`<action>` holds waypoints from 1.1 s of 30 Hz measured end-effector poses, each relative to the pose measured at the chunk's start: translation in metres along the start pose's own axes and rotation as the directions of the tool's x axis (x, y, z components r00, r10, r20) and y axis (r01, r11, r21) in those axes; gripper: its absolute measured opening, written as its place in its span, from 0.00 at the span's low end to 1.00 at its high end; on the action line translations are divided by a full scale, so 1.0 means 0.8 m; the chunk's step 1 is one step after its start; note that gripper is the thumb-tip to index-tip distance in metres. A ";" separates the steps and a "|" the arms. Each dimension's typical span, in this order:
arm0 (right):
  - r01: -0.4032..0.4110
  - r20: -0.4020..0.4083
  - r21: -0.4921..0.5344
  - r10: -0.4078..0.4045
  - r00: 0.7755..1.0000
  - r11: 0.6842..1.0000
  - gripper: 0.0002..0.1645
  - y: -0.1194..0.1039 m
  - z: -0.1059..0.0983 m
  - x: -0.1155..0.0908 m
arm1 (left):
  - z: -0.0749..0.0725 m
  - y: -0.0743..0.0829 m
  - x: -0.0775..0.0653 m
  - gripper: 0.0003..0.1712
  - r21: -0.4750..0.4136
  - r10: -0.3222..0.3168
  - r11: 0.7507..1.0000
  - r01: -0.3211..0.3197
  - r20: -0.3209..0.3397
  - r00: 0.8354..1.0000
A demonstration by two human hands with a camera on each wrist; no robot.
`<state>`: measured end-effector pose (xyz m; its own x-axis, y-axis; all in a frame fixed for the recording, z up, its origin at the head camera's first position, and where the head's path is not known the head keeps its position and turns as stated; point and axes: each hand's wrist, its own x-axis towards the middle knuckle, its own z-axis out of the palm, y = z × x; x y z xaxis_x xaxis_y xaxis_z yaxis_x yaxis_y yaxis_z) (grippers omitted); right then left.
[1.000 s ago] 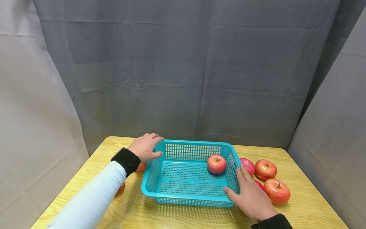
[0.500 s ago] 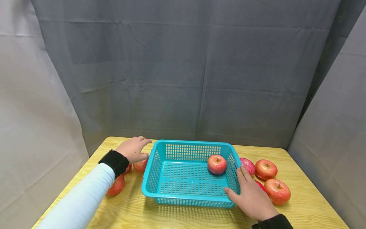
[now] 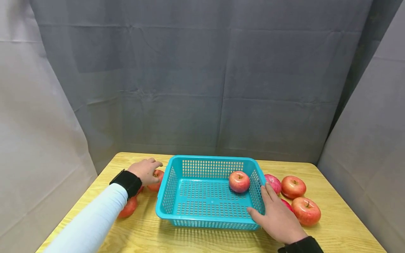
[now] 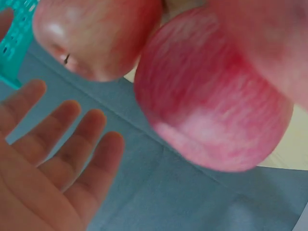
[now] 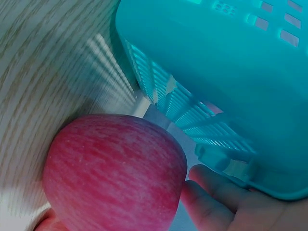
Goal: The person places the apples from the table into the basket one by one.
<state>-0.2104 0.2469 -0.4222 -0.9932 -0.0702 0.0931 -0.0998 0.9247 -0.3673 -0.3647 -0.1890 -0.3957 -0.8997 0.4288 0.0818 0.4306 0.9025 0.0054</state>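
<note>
My left hand [image 3: 146,171] is over the apples to the left of the turquoise plastic basket [image 3: 212,223], its fingers spread. In the left wrist view its fingers [image 4: 91,149] are apart from a red apple [image 4: 207,101] and a paler apple [image 4: 96,33]. An apple [image 3: 156,182] shows partly beside the hand, and another apple [image 3: 129,208] lies below the wrist. My right hand [image 3: 281,219] rests along the basket's right rim with straight fingers, its thumb over the front corner. One red apple [image 3: 239,181] sits inside the basket, towards the right.
Right of the basket, several apples lie on the wooden table [image 3: 341,211], among them a front apple [image 3: 306,211] and one behind it [image 3: 293,187]. A dark red apple [image 5: 115,173] stands close to the right fingers. Grey cloth [image 3: 202,88] hangs behind the table.
My left hand has moved left and a little down, away from the basket's left rim to the apples there. The right hand and the basket have stayed in place.
</note>
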 end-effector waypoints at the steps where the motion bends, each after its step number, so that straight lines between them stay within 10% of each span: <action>1: 0.000 0.000 -0.001 0.000 1.000 1.000 0.68 0.000 0.000 0.000 | 0.001 0.001 0.000 0.30 0.004 0.001 1.000 -0.001 0.000 1.000; 33: 0.016 -0.040 -0.004 -0.016 0.999 1.000 0.66 -0.003 0.000 -0.001 | 0.033 0.009 0.024 0.23 0.032 -0.018 0.999 0.016 0.070 0.997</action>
<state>-0.2092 0.2449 -0.4214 -0.9882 -0.0703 0.1361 -0.1156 0.9248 -0.3623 -0.3807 -0.1728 -0.4208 -0.9103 0.4138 0.0121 0.4134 0.9102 -0.0251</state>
